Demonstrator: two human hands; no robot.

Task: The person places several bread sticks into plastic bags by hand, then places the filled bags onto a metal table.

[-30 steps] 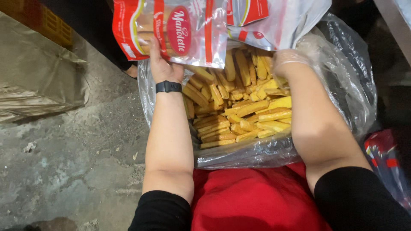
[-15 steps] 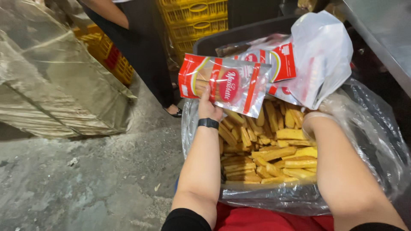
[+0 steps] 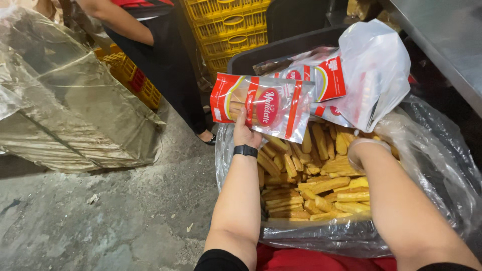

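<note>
Red-and-clear plastic makes up the snack pouch (image 3: 261, 105) that is gripped from below by the left hand (image 3: 244, 133), thumb pressed up against its lower edge, with a few yellow sticks seen inside it. The pouch is held up over the far rim of a large clear plastic bag (image 3: 442, 165), which is filled with loose yellow biscuit sticks (image 3: 311, 185). A black band (image 3: 245, 150) is worn on the left wrist. The right hand (image 3: 365, 150), covered by a thin clear glove, is lowered among the sticks near the far side of the pile; whether its fingers are spread or closed cannot be told. More red-and-clear pouches (image 3: 326, 75) and a white plastic bag (image 3: 379, 70) are bunched just behind the held pouch. Yellow crates (image 3: 226, 30) are stacked beyond, a person in dark clothing (image 3: 165, 65) is standing beside them, and a plastic-wrapped carton (image 3: 70, 110) is resting on the concrete floor (image 3: 100, 221) at the left.
</note>
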